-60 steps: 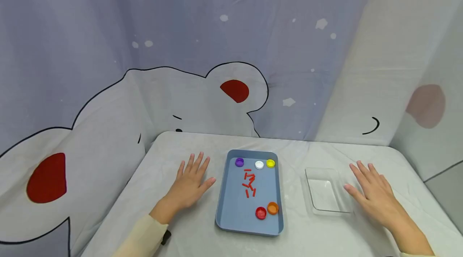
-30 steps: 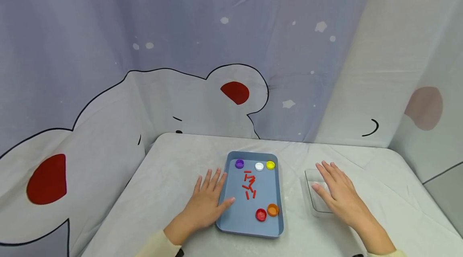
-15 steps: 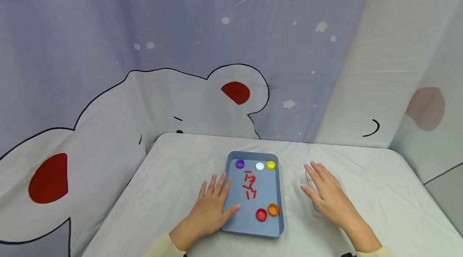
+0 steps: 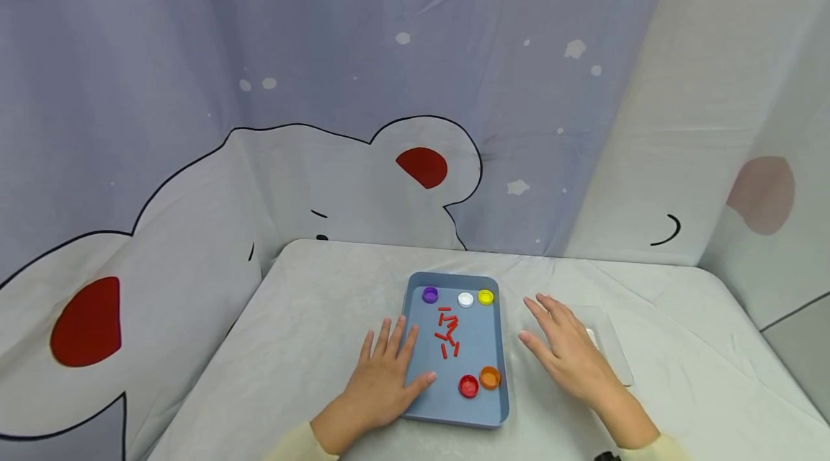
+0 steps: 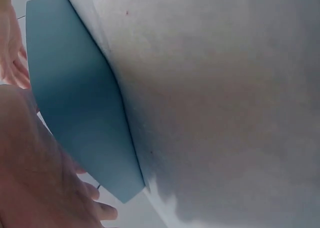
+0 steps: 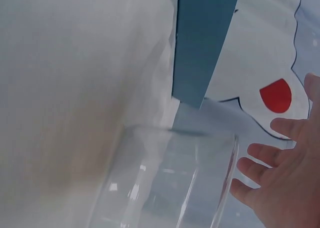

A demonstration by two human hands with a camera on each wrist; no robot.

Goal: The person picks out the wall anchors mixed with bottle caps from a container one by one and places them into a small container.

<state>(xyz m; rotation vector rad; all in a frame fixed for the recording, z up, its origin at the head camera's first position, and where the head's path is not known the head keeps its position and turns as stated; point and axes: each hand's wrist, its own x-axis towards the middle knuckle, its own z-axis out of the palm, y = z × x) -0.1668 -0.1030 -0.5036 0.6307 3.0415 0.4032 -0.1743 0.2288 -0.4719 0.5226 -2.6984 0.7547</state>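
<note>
A blue-grey tray (image 4: 480, 338) lies on the white-covered table. Inside it, several short red sticks (image 4: 452, 325) are scattered in the middle. Purple (image 4: 430, 295), white (image 4: 465, 300) and yellow (image 4: 485, 297) round caps sit at the far end; red (image 4: 469, 386) and orange (image 4: 489, 377) ones at the near end. My left hand (image 4: 379, 382), fingers spread, overlaps the tray's left edge in the head view. Over the left part of a clear box (image 4: 612, 346), my right hand (image 4: 567, 353) holds nothing, its fingers extended. The right wrist view shows that box (image 6: 170, 188) beside the fingers.
The white tablecloth (image 4: 324, 288) extends around the tray and the box. Behind the table hangs a printed curtain (image 4: 337, 50), with its white part continuing down the left side.
Both hands have come inward: the left moved right onto the tray's edge, and the right moved left from beyond the clear box to over its left part. Tray contents have not moved.
</note>
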